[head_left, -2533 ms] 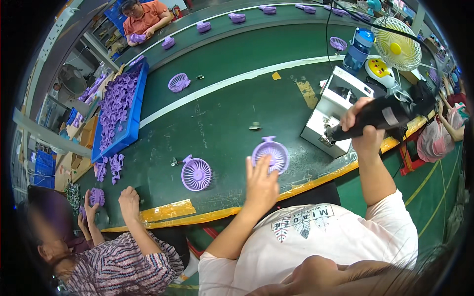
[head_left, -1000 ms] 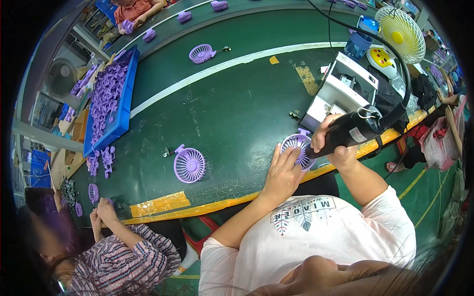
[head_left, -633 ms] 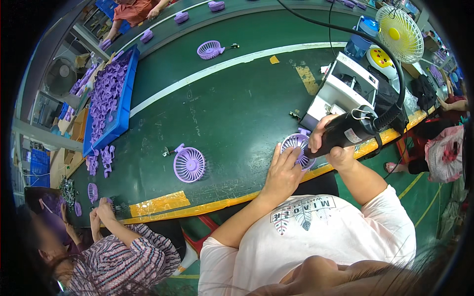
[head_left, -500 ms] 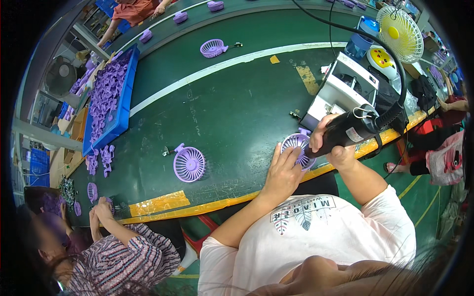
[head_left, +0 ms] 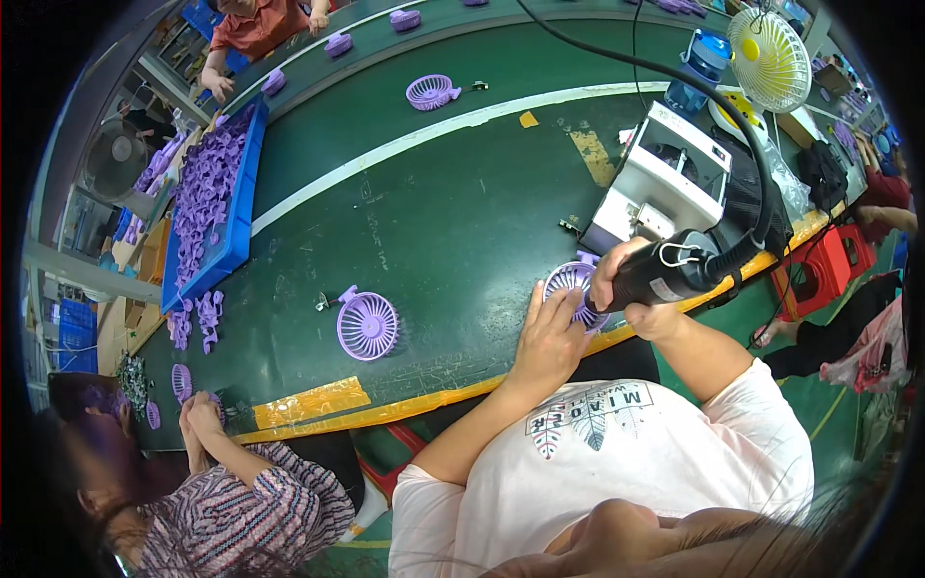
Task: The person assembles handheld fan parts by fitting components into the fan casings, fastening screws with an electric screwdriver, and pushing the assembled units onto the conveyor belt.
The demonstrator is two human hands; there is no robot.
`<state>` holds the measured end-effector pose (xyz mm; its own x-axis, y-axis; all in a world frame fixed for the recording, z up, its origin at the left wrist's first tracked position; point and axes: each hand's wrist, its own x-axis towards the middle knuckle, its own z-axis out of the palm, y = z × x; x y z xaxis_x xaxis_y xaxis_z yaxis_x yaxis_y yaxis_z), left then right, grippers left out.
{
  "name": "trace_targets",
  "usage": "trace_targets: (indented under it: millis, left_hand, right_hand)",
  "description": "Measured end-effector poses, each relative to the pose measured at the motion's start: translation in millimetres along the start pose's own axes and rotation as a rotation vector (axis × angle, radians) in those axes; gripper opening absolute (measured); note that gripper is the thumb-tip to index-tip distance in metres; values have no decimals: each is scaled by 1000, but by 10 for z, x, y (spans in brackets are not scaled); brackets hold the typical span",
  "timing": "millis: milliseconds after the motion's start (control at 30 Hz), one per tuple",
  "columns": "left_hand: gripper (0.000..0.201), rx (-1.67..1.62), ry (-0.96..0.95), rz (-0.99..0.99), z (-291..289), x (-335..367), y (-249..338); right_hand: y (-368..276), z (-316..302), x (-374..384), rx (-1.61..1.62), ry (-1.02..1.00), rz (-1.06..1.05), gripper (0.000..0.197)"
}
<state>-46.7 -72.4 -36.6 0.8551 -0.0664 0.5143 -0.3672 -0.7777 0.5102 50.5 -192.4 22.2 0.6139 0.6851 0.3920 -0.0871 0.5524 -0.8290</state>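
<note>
My right hand (head_left: pixel 631 294) is closed around a thick black electric screwdriver (head_left: pixel 674 272) with a heavy cord, its tip end angled down to the left. The tip meets a round purple fan housing (head_left: pixel 564 276) with slatted ribs at the table's near edge; the exact contact point is hidden by my fingers. My left hand (head_left: pixel 554 332) lies over the near part of this housing, fingers bent on its rim, holding it against the table. A small circuit board (head_left: pixel 569 225) is beside the housing. Left of my hands rests another purple fan housing (head_left: pixel 368 326) with a small board (head_left: pixel 323 302).
A white box-shaped machine (head_left: pixel 665 169) stands just beyond the screwdriver. Behind it are a blue water jug (head_left: pixel 699 72) and a fan (head_left: pixel 769 60). A blue bin (head_left: pixel 244 231) of purple parts is at left. A co-worker's hands (head_left: pixel 200 416) work at lower left.
The screwdriver has lowered slightly. Across the table, the fan housing with a board has shifted right, while those on the far strip have moved left. My left hand stays on the housing.
</note>
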Motion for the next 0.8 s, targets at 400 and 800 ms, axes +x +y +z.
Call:
trace_targets:
  millis: [400,800]
  left_hand:
    - [12,84,41,29,-35,-25,55]
    - [21,21,1,86,-7,-103,34]
  right_hand:
    - [-529,-176,155,-235,207,-234,76]
    - [-627,-218,295,-236,246,-306,64]
